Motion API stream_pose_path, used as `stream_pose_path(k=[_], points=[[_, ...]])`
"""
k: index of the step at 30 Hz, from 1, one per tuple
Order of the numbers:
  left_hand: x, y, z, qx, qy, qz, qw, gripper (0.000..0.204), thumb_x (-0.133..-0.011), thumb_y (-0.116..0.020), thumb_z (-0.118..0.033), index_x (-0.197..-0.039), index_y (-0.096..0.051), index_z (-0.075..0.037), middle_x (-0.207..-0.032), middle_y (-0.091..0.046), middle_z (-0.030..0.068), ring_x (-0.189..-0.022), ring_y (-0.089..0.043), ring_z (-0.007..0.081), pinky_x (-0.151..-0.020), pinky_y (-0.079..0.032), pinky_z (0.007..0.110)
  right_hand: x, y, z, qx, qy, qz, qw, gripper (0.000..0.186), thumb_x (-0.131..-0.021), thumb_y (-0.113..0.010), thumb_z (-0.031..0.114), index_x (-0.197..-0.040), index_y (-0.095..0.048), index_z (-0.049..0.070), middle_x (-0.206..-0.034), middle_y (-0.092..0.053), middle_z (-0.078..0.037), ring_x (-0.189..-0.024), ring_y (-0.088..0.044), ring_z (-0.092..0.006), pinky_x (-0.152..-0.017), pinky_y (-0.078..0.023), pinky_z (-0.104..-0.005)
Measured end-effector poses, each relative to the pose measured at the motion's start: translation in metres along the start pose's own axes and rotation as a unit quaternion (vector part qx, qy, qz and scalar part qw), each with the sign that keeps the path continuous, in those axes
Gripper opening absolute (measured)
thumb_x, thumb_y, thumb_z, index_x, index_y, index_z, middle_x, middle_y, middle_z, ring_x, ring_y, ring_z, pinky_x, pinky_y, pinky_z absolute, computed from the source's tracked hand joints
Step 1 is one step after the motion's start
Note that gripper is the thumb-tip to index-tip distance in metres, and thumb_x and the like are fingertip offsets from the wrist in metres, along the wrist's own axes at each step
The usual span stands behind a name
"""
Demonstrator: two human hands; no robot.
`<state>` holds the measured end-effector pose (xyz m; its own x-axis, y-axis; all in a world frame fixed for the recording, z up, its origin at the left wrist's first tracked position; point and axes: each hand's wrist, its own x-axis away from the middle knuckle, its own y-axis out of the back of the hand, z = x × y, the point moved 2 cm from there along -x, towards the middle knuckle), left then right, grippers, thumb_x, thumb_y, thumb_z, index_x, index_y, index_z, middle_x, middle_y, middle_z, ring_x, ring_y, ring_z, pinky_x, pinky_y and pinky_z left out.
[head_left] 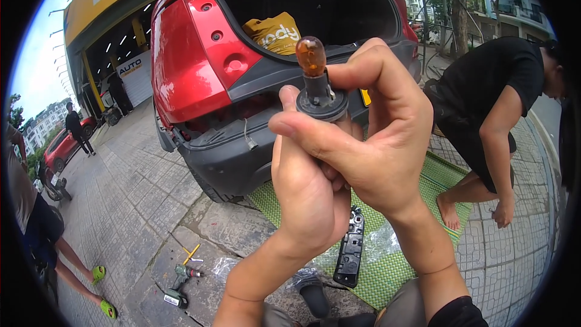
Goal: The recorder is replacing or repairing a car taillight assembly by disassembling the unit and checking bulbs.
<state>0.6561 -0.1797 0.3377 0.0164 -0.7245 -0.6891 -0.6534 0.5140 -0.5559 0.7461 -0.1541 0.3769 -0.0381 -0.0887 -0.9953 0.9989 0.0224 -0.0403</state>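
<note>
An amber bulb (311,56) sits in a black round socket (321,102), held up in front of me. My left hand (308,194) wraps the socket's lower part from below. My right hand (378,133) grips the socket's rim from the right, thumb across its front and forefinger curled over the top. Behind the bulb stands a red car (190,54) with its hatch open and rear lamp removed.
A yellow bag (275,33) lies in the boot. On the green mat (393,266) lies a black lamp holder strip (351,248). A cordless drill (178,284) and yellow screwdriver (191,254) lie on the pavement. A person in black (490,103) bends at the right; another person's legs (72,266) stand left.
</note>
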Motion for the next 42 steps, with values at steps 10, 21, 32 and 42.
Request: stream_pose_path(k=[10,21,32,42], points=[[0.0,0.073,0.057,-0.166,0.015,-0.011,0.986,0.053,-0.11,-0.033,-0.052,-0.083,-0.047,-0.008,-0.061,-0.042,-0.0025,-0.051,-0.039,0.0063,-0.046,-0.033,0.023,0.058,0.041,-0.078,0.001,-0.112,-0.004,0.994,0.033,-0.108,-0.051,0.025,-0.129,-0.058,0.0,-0.123,-0.064,-0.01,-0.091,-0.061,-0.0102,-0.077,-0.051,-0.025],[0.198,0.353,0.108,-0.548,0.474,-0.133,0.677,0.038,-0.1,-0.064,-0.037,-0.093,-0.06,0.001,-0.079,-0.065,0.0068,-0.069,-0.058,0.0179,-0.064,-0.047,0.035,0.302,0.099,-0.143,-0.085,-0.583,0.282,0.757,0.036,-0.1,-0.064,0.017,-0.131,-0.051,0.005,-0.083,-0.06,-0.001,-0.067,-0.058,-0.0081,-0.058,-0.045,-0.0222],[0.304,0.344,0.257,-0.421,0.542,-0.17,0.707,0.074,-0.097,-0.065,-0.051,-0.141,-0.047,0.005,-0.131,-0.06,0.0213,-0.119,-0.059,0.0276,-0.103,-0.045,0.038,0.414,0.131,-0.179,0.138,-0.495,0.549,0.659,0.037,-0.086,-0.078,0.036,-0.11,-0.066,0.011,-0.083,-0.071,-0.009,-0.076,-0.07,-0.0275,-0.066,-0.053,-0.0422],[0.321,0.342,0.287,-0.492,0.591,-0.162,0.618,0.111,-0.074,-0.08,-0.064,-0.156,-0.035,-0.005,-0.143,-0.038,0.0236,-0.142,-0.03,0.0427,-0.118,-0.03,0.054,0.444,0.088,-0.184,0.26,-0.36,0.653,0.614,0.034,-0.087,-0.074,0.033,-0.109,-0.065,0.009,-0.104,-0.073,-0.013,-0.089,-0.072,-0.0335,-0.074,-0.057,-0.0441]])
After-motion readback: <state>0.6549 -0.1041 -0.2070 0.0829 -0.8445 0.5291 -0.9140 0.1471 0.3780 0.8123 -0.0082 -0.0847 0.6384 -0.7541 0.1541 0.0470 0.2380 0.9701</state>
